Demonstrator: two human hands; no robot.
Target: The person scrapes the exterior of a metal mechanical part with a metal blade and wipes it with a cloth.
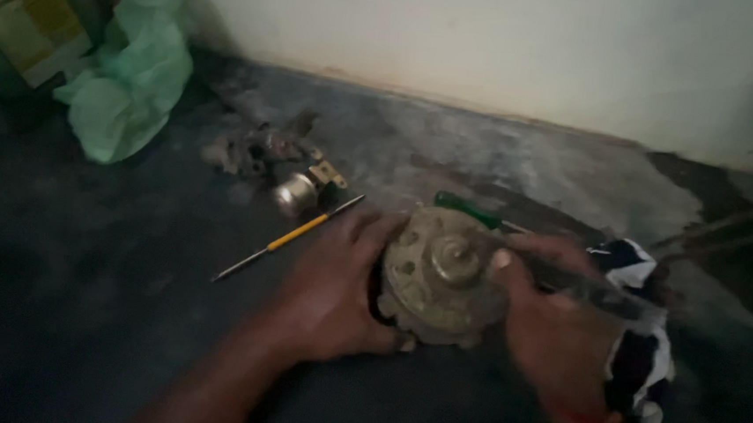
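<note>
Item 1. Green plastic bag (130, 71), crumpled, set at the far left against the wall, beside a yellow-and-blue container (23, 19).

Item 2. Small metal parts (261, 152) and a round shiny cap (296, 193), left loose on the dark floor (80, 279).

Item 3. Yellow-handled screwdriver (291, 237), laid diagonally, its handle end near the left hand.

Item 4. Left hand (331, 292). The palm is pressed flat against the housing's left flank, fingers curled over the rim; the grip is clenched on the housing, wrist low, forearm entering from the lower edge.

Item 5. Round metal housing (441, 273), dull and corroded, with a central hub, held on the floor between both hands, face tilted up.

Item 6. Green-handled screwdriver (469, 211), lying just behind the housing.

Item 7. Right hand (554, 325). A dark slender tool (596, 293), possibly a blade or file (the view is blurred), is grasped, thumb extended toward the hub.

Item 8. Dark-and-white cloth (637, 345), bunched under the right wrist.

Handling note: the work is judged best done with the housing braced firmly by the left hand, so that it is not turned, and the tool tip kept close to the hub under thumb control.
</note>
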